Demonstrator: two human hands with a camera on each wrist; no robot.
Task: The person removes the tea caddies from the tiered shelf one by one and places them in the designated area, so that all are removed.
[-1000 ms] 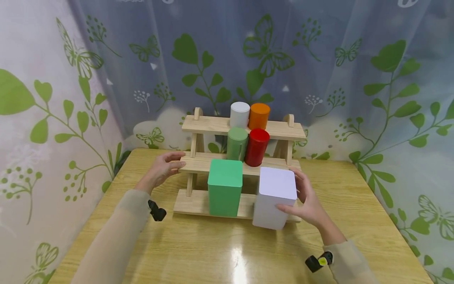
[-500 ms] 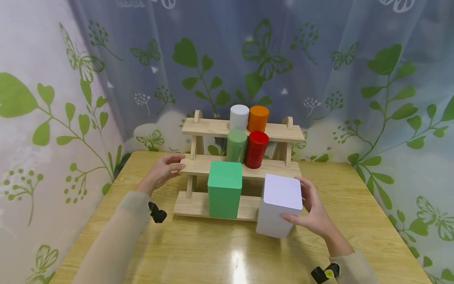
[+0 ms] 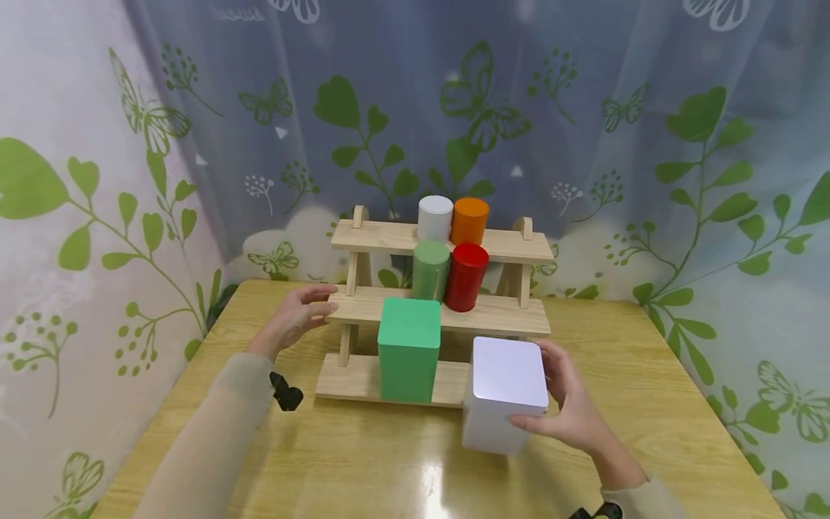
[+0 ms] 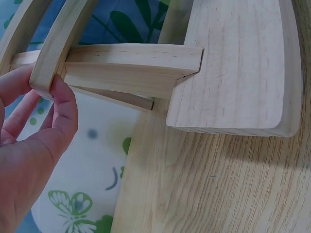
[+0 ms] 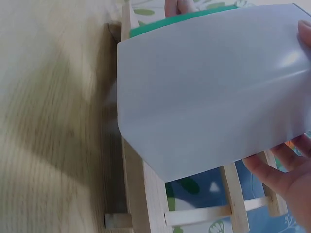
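My right hand (image 3: 567,404) holds a tall white box (image 3: 509,371) with rounded corners, thumb on its near side and fingers on the right. The box is in front of the right part of a three-tier wooden shelf (image 3: 506,313) and overlaps its bottom board. In the right wrist view, the box's side (image 5: 204,87) fills the middle and the hand (image 5: 286,179) is partly cut off. My left hand (image 3: 292,317) pinches the left end of the middle board; the left wrist view shows thumb and fingers at that board end (image 4: 53,68). A tall green box (image 3: 408,353) stands on the bottom board.
On the middle board stand a light green canister (image 3: 431,270) and a red canister (image 3: 465,277). A white canister (image 3: 434,218) and an orange canister (image 3: 470,220) are on the top board. The shelf stands on a wooden table (image 3: 363,461) before a patterned curtain (image 3: 389,94).
The right hand has brought the white box toward me, away from the shelf, first drifting right and then slightly back left. The left hand keeps its pinch on the board end.
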